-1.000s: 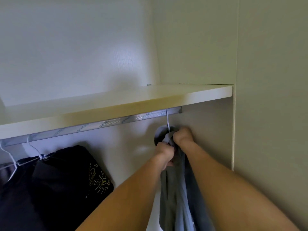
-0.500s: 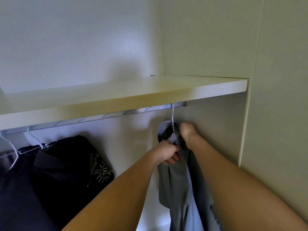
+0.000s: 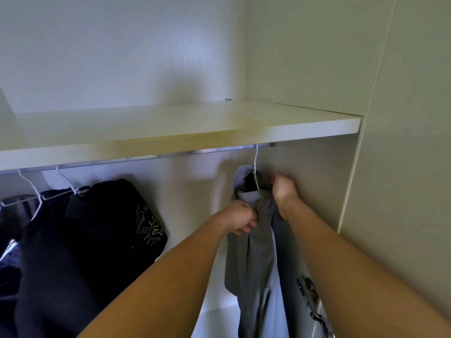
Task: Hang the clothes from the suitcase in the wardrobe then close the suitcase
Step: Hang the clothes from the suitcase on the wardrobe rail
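Since the earlier frame the left hand (image 3: 240, 217) has slid lower down the grey cloth garment (image 3: 256, 252), pinching it; the right hand (image 3: 283, 189) still grips its top. It hangs long-axis vertical from a white wire hanger (image 3: 255, 167) at the right end of the metal wardrobe rail (image 3: 170, 156). Straightening step; next, release and return to the suitcase.

A single head-worn wide-angle view looks straight ahead from close inside the wardrobe. The shelf (image 3: 185, 132) runs across the middle of the frame, with the hanging rail (image 3: 151, 157) just under it. Both forearms enter from the bottom edge, and the side panel (image 3: 402, 142) fills the right.
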The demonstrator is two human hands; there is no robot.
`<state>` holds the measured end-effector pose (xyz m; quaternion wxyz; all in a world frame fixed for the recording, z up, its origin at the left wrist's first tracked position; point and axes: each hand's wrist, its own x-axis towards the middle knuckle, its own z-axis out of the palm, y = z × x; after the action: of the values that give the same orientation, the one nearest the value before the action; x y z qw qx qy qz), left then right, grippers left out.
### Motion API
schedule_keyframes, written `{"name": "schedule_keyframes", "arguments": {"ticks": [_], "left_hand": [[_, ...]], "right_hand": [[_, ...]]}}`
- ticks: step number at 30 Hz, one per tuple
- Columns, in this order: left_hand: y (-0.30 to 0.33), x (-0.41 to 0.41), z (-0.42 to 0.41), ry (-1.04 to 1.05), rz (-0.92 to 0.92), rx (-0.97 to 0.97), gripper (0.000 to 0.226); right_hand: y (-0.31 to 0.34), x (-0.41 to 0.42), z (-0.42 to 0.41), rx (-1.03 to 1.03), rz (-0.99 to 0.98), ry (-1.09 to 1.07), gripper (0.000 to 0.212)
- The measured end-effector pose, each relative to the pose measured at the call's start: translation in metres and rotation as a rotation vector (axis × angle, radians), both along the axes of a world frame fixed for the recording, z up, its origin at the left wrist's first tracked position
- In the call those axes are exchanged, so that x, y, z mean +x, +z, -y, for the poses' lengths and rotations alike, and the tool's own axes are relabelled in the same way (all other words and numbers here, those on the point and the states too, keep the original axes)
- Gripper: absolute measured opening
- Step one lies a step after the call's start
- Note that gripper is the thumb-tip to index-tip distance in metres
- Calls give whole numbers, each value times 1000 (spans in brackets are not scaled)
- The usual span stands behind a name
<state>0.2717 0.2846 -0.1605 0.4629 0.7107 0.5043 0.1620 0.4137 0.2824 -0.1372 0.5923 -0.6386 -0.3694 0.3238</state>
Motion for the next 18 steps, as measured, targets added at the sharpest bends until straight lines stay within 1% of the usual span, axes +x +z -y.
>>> {"name": "schedule_keyframes", "arguments": {"ticks": [3,6,8,11,15,18], "left_hand": [[2,-5,7,5,-10,16,11],[6,-12,14,26,-23,48,12],[7,-17,19,49,-34,64,14],[8,-27,27,70,-46,80,26],[8,-47,35,88,-64,108,28],[5,-64,43,95,-86,107,31]], "right_hand": [[0,-5,6,21,64,-46,36],[0,-13,11,27,72,-83,27],[-1,-19,18,13,113,-75,29],[-4,-27,32,2,181,-82,33],[-8,-36,49,70,321,-127,35],[-13,-47,62,95,433,-114,39]]}}
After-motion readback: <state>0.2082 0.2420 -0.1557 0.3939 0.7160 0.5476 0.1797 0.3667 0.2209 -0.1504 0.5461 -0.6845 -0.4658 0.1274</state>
